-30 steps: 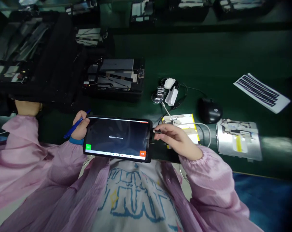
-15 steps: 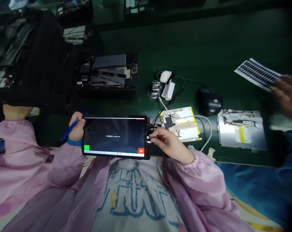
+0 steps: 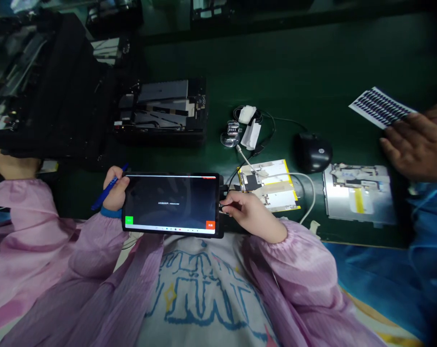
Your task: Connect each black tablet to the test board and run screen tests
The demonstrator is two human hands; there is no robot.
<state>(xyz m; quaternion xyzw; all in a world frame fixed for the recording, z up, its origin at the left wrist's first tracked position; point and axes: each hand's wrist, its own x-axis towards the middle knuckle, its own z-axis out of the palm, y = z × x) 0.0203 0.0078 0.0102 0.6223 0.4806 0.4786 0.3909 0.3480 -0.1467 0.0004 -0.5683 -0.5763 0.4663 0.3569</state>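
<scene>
The left hand [image 3: 115, 195] is closed around the near end of a dark tablet [image 3: 171, 202], thumb on the edge, and a blue pen [image 3: 104, 194] is tucked in the same grip; whatever the fingers do behind the tablet is out of sight. The tablet sits between the two hands, screen up, and its small white line of text is too fine for me to read.

At its other end, the right hand [image 3: 252, 217] pinches a small plug [image 3: 222, 207] right up against the edge. Those fingertips cover most of it, so I can't tell how far in it sits or which cable it belongs to. Just beyond that hand on the bench [image 3: 294, 82] is a yellow-edged panel [image 3: 271, 185], its near corner hidden behind the hand; further out to the right come a black mouse [image 3: 313, 152] and a silver plate [image 3: 361, 195].

Well to the right of both, a co-worker's hand [image 3: 420, 144] covers the end of a label sheet [image 3: 380, 107], the arm cut off by the edge of view.
</scene>
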